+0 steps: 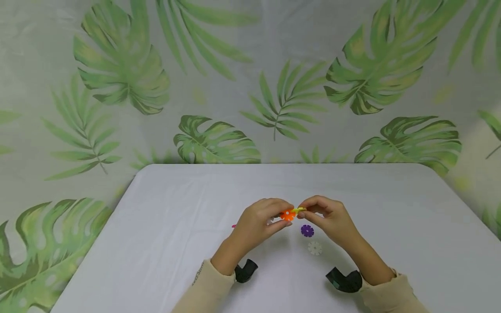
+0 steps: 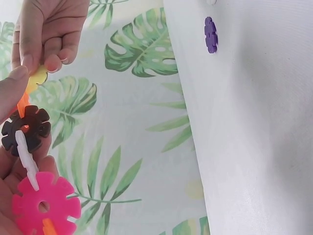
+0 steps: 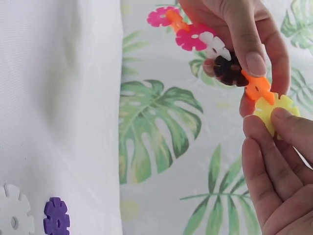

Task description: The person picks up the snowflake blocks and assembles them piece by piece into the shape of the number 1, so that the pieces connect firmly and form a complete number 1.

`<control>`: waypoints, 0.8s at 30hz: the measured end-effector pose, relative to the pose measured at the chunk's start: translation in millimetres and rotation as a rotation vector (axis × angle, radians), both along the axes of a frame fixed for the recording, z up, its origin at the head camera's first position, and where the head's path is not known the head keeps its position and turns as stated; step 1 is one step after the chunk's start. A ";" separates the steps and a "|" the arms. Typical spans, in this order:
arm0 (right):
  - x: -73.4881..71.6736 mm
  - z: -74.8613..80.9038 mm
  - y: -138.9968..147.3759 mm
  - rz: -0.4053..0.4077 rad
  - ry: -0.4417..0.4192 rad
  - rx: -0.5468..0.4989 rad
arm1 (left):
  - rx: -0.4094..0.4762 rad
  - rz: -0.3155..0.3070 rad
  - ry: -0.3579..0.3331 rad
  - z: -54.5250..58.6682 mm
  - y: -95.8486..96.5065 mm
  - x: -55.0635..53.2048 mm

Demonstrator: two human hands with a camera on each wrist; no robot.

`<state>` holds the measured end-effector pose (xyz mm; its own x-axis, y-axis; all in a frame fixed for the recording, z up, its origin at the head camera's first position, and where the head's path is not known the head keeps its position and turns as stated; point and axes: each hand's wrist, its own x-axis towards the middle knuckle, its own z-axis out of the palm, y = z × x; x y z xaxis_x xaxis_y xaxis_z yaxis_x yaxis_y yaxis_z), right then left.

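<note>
Left fingers (image 3: 254,61) pinch the chain (image 3: 226,72) near its orange disc (image 3: 253,93) and right fingers (image 3: 266,161) grip the yellow disc (image 3: 264,115) at their tips, so align both discs squarely and press without twisting.

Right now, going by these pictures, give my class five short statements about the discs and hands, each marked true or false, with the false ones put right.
1. The right hand pinches the yellow disc. True.
2. The purple disc is in the left hand. False: it lies on the table; the left hand holds the chain.
3. In the chain, the black disc sits between a white disc and an orange disc. True.
4. Both ends of the chain are yellow. False: the end opposite the yellow disc is a pink disc.
5. The loose white disc lies nearer the person than the purple disc. True.
</note>
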<state>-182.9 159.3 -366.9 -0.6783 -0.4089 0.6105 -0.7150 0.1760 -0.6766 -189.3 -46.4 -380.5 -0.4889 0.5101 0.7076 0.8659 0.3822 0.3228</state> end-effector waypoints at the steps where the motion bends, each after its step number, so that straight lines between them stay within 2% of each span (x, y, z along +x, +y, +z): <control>1: -1.7 -3.5 1.1 0.012 -0.001 -0.005 | -0.001 -0.001 0.000 -0.2 -0.4 0.5; 4: -6.6 -12.8 3.9 0.047 0.007 -0.014 | -0.006 0.007 -0.004 -0.9 -2.0 2.4; 8: -7.2 -18.7 5.1 0.040 0.034 -0.010 | -0.011 0.013 -0.020 -3.1 -3.7 5.0; 12: -5.4 -18.0 4.0 0.020 0.031 0.000 | 0.000 0.010 -0.024 -3.8 -4.5 5.0; 17: -7.4 -12.7 2.9 0.012 0.041 -0.014 | 0.014 0.004 -0.016 -1.4 -3.2 -0.2; 21: -8.1 -11.2 2.5 0.029 0.026 -0.028 | 0.007 -0.010 0.021 -0.9 -3.2 -2.0; 24: -8.0 -10.7 2.3 0.026 0.010 -0.045 | -0.016 0.009 0.056 0.1 -2.6 -2.6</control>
<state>-190.9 161.6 -377.5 -0.6620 -0.3977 0.6353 -0.7254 0.1267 -0.6766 -191.9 -49.0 -380.3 -0.4536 0.5174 0.7256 0.8788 0.3952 0.2676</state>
